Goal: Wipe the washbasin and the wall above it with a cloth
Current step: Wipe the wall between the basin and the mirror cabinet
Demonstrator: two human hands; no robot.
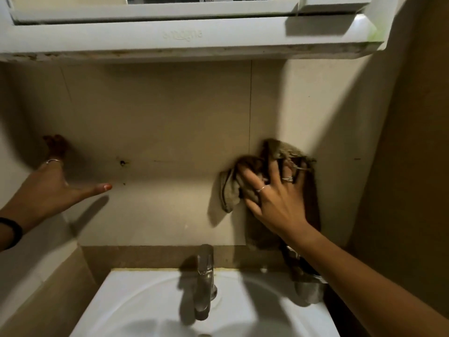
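A crumpled brown cloth lies flat against the beige tiled wall, right of centre. My right hand presses it there with spread fingers, and a loose end hangs down to the left of the hand. My left hand rests on the wall at the far left, fingers straight and thumb stretched out, holding nothing. The white washbasin sits below, its steel tap standing at the middle of the back rim.
A white mirror cabinet juts out above the wall area. A small dark hole marks the tile between my hands. A side wall closes in on the right. A dark object stands on the basin's back right corner, under my forearm.
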